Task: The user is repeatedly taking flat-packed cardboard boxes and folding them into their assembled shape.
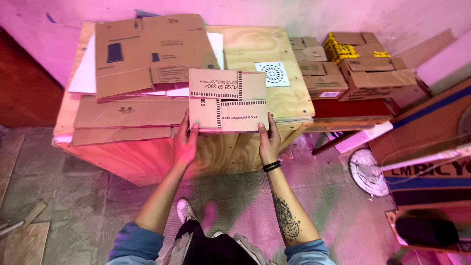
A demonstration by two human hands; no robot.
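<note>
Both forearms are bare, with blue denim-like sleeves pushed up to the elbows. The right hand [269,142] has a black band, possibly two thin bands stacked, around its wrist. Lower on that forearm sits a dark tattoo [286,218]: a dotted, rounded shape with fine line work above it, its detail too small to read. The left hand [184,143] wears nothing. Below are dark trousers, a pale grey garment hanging at the waist, and a light-coloured shoe [185,210].

Pink colour cast, sharp, curved edges
</note>
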